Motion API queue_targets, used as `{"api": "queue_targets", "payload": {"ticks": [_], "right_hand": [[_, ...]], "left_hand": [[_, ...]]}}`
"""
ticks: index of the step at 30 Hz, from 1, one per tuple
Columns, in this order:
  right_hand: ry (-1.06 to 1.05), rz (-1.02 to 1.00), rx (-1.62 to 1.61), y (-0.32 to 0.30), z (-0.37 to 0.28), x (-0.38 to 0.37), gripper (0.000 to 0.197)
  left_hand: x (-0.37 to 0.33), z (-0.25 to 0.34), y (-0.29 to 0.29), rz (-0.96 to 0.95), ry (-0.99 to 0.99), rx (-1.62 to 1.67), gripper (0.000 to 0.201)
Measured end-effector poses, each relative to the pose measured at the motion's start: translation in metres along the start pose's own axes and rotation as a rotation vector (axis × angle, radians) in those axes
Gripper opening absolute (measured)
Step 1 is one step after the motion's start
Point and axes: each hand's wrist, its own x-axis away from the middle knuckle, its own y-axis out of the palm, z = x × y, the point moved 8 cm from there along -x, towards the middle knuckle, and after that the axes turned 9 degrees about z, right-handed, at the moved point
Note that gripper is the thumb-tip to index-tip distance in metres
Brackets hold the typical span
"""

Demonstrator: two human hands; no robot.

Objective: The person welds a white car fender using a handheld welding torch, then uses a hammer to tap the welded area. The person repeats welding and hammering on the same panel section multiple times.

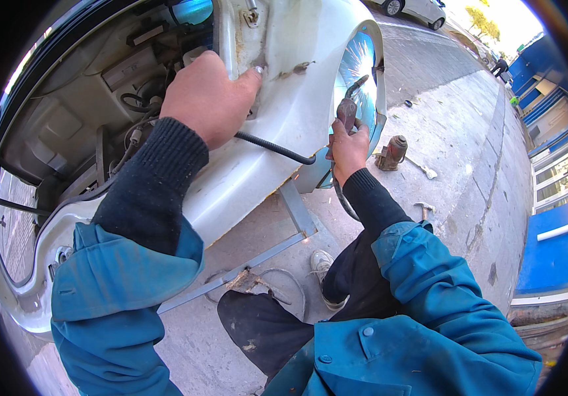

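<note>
The white vehicle body panel fills the upper middle of the head view. My left hand is closed over its inner edge, the thumb lying on the painted surface and the other fingers mostly hidden. Farther right, my right hand is wrapped round the handle of a welding torch with a bent nozzle. Bright sparks burst beside the nozzle, in the round opening at the panel's end. The torch's cable hangs below my right hand. A black corrugated hose crosses the panel between my hands.
A rusty bottle jack, a wrench and a hammer are on the concrete at right. A grey metal frame stands beneath the panel, near my legs. At upper left is the open vehicle interior. Blue walls line the far right.
</note>
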Motion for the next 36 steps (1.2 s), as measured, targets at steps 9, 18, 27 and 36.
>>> {"api": "queue_targets", "payload": {"ticks": [9, 18, 27, 36], "right_hand": [[-0.017, 0.037, 0.04, -0.0016, -0.0062, 0.0062, 0.069], [-0.017, 0.029, 0.042, -0.0016, -0.0027, 0.0034, 0.068], [-0.019, 0.033, 0.02, -0.0018, 0.0002, -0.0002, 0.065], [0.007, 0.031, 0.052, -0.0014, -0.0001, -0.0016, 0.062]], "left_hand": [[0.0004, 0.0006, -0.0008, -0.005, -0.009, 0.004, 0.063], [0.0005, 0.0007, -0.0008, 0.008, -0.005, -0.001, 0.063], [0.0007, 0.0012, -0.0017, -0.001, -0.007, -0.005, 0.063], [-0.0003, -0.0008, 0.0019, 0.002, 0.01, -0.012, 0.064]]}}
